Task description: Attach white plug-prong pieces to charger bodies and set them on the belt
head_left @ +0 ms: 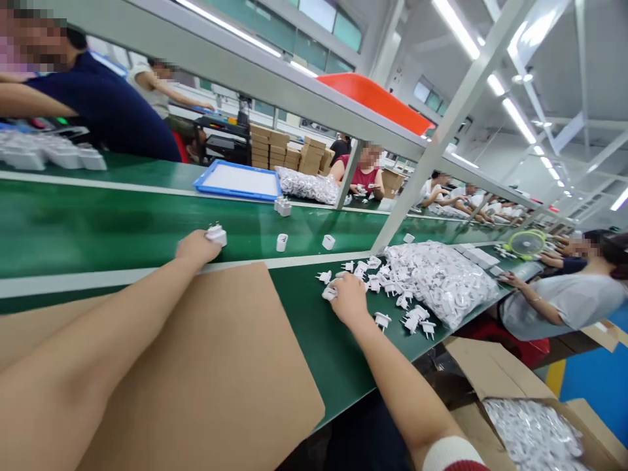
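Fingers of the left hand (195, 250) are closed on a white adapter (216, 236), its pins pointing up, at the near edge of the green conveyor belt (122, 216) (whether the adapter touches the belt, I cannot tell). On the right hand (350, 299), the fingers are curled and pinch a white plug piece (330, 293) over the green worktop (299, 320). Just beside that hand lie loose two-pin plugs (411, 320), scattered up to a bulging clear bag (436, 281) full of white parts. Farther out, two white blocks (281, 243) stand apart from each other on the belt. Brown cardboard (210, 366) lies between the left hand and the body. Across the belt, a blue-rimmed tray (240, 179) rests near a person in a red top (363, 175). At lower right, an open carton (495, 369) holds more white pieces.
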The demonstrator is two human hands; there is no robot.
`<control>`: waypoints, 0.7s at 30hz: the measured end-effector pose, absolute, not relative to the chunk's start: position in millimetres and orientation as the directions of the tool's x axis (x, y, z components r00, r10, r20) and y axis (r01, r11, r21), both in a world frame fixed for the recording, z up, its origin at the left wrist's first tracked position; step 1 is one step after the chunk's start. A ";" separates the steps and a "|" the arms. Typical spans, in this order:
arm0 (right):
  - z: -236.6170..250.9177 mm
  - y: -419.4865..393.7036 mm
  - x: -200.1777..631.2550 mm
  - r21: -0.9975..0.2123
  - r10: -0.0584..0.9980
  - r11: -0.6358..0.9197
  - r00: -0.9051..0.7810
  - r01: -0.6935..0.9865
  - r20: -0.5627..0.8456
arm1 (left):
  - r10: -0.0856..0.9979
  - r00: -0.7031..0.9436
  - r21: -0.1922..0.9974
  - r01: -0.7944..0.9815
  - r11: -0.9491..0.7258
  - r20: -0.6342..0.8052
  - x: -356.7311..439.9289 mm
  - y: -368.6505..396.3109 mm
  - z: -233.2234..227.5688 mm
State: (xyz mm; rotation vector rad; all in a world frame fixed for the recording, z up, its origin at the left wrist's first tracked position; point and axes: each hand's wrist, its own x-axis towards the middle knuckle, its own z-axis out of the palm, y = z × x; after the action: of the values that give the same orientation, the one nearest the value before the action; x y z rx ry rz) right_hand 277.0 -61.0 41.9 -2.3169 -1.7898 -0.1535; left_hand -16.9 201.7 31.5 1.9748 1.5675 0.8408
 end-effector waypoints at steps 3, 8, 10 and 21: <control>34.8 -50.4 265.9 -0.178 0.938 -0.171 0.215 0.969 0.271 | 0.913 -0.156 0.610 0.784 -0.118 0.378 1.5 191.7 30.7; 33.4 -49.7 256.5 -0.445 0.919 -0.066 0.228 0.893 0.323 | 0.872 0.289 0.369 0.819 -0.439 0.396 53.2 188.5 27.0; 32.8 -54.6 255.3 -0.531 0.922 -0.065 0.255 0.845 0.292 | 0.896 0.361 0.375 0.818 -0.437 0.257 74.1 193.4 23.0; 6.3 -44.1 273.3 -0.969 0.977 -0.171 0.160 0.180 -0.143 | 0.873 0.440 0.518 0.707 -0.482 0.212 86.1 172.4 27.1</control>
State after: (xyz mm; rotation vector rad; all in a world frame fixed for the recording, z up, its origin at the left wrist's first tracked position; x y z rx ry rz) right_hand 273.3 -44.1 6.3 -1.5364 -1.1585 1.1151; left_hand 86.1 172.4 27.1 2.3434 1.3457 0.6531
